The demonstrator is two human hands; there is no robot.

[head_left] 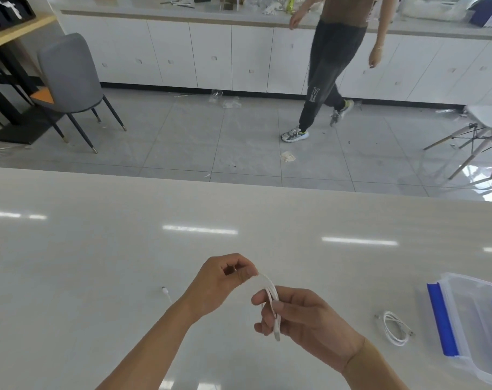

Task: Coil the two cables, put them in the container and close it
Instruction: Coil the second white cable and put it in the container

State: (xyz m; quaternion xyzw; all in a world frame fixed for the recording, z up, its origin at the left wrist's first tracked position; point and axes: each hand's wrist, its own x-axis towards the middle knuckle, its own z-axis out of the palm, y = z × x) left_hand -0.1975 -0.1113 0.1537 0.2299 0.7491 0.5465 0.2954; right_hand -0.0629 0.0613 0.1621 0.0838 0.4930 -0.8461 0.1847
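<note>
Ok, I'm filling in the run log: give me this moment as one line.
stage: coiling first cable | left hand: pinches loop | right hand: grips coil | second cable: coiled on table | container: no cables inside

A white cable [271, 298] arcs in looped strands above the surface, one plug end hanging down. A second white cable [395, 327] lies coiled beside the clear, blue-latched container [469, 327] at right.

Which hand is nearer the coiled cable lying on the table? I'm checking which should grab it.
Right. The right hand is just left of the coiled cable; the left hand is farther left, beyond the right one.
</note>
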